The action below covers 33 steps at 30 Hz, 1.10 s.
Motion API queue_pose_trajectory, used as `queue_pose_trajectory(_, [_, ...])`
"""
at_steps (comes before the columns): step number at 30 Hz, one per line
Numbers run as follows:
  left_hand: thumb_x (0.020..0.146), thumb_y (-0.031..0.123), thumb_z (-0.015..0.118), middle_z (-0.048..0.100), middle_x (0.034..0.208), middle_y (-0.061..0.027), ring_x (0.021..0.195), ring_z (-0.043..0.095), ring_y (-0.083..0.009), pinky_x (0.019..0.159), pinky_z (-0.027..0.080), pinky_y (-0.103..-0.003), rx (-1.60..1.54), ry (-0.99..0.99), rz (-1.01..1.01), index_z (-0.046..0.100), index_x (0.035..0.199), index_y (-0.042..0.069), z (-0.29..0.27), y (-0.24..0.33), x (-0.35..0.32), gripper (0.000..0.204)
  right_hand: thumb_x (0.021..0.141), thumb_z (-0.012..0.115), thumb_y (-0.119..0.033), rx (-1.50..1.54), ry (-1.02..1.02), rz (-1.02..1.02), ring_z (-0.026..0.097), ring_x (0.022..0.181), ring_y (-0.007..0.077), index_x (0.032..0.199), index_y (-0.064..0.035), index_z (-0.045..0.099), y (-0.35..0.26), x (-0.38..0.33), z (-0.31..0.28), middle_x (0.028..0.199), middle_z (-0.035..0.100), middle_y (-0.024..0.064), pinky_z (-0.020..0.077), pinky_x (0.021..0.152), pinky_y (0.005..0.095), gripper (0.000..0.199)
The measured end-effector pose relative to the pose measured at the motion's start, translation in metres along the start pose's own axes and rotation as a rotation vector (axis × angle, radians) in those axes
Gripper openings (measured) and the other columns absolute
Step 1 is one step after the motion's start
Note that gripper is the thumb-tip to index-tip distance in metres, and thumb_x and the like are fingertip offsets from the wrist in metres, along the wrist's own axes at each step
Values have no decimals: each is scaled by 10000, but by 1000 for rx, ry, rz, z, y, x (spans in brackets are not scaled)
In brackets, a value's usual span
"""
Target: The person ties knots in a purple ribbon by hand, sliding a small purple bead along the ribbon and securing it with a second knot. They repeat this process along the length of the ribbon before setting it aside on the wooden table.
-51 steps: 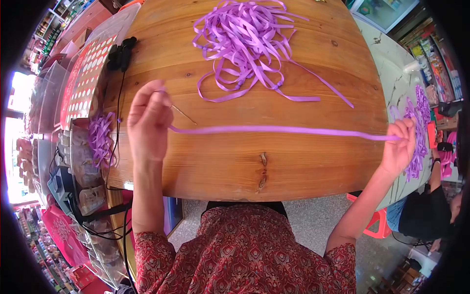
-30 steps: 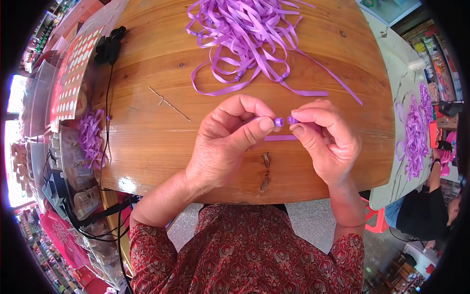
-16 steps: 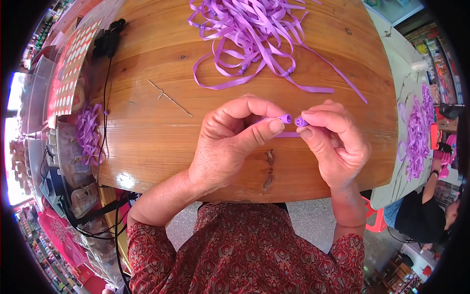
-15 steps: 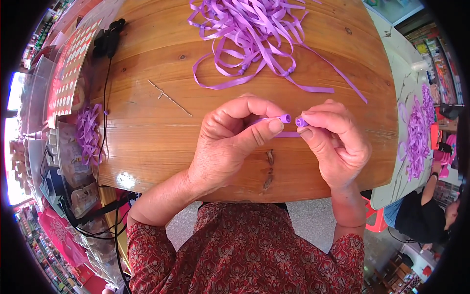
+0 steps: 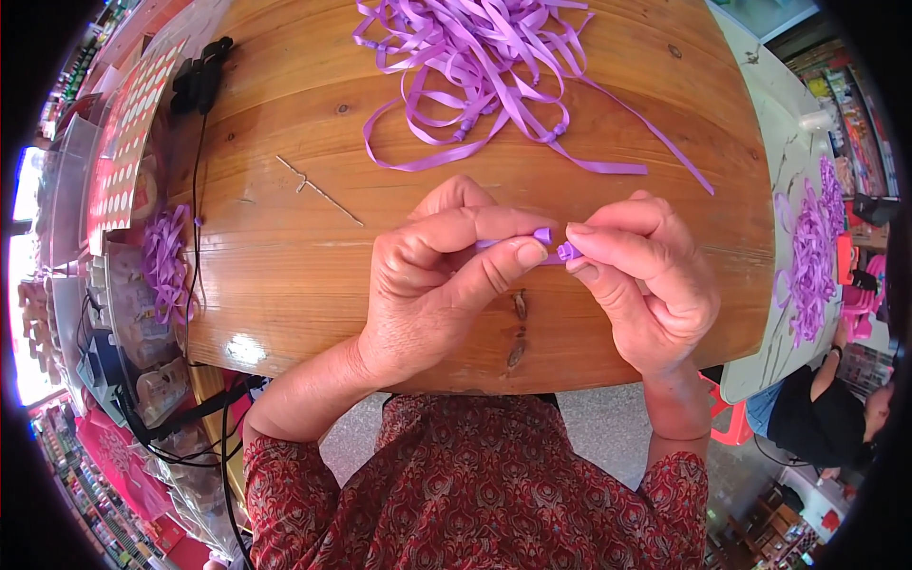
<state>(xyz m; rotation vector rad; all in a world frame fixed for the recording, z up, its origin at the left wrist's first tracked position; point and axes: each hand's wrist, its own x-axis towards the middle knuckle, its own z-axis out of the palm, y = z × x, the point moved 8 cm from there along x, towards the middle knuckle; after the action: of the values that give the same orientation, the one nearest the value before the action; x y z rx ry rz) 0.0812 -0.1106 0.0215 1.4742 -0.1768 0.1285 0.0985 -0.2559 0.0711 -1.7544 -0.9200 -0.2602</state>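
Over the wooden table [image 5: 275, 313], my left hand [image 5: 418, 275] pinches a small purple plastic connector half [image 5: 542, 235] between thumb and forefinger. Opposite it, my right hand [image 5: 655, 285] grips another purple connector half [image 5: 568, 252] at the fingertips. The two pieces face each other with a small gap between them. Part of a purple ribbon shows behind the fingers of my left hand; the rest of it is hidden. Beyond both hands lies a tangled pile of purple ribbon lanyards [image 5: 484, 76] with small plastic connectors on them.
A thin twisted wire [image 5: 323, 193] lies left of my hands. More purple ribbons hang at the left edge [image 5: 166, 261] and form a heap [image 5: 809, 266] on the pale side table. A black cable [image 5: 198, 190] runs down the left. Another person [image 5: 807, 408] is at the lower right.
Both connector halves have tilted, and the right one has moved slightly left and lower. My left hand has shifted a little left, its other fingers raised. The two pieces remain apart.
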Motion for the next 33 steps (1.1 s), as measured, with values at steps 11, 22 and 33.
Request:
queue_pose_trajectory(11, [801,-13,690,581,761,-8,675,473,-102,609,414,-231,140,-52,87,712,955,28,5,10,0,162,726,719,60,-2,0,-9,524,679,157,927,-4,664,2,-2,1,835,611,103,402,569,253,219])
queue_pose_trajectory(22, [776,-11,710,582,732,-21,642,483,-114,580,420,-247,183,-38,95,706,894,24,4,10,-3,123,742,716,27,-96,-32,-41,524,651,172,910,11,667,-2,-2,5,811,608,104,407,552,258,176])
queue_pose_trajectory(33, [742,-11,731,501,662,-41,566,477,-146,503,394,-274,312,-78,189,693,863,28,6,17,-4,133,631,754,17,-131,-70,-125,512,586,158,870,31,680,-5,0,8,757,590,86,392,490,259,251])
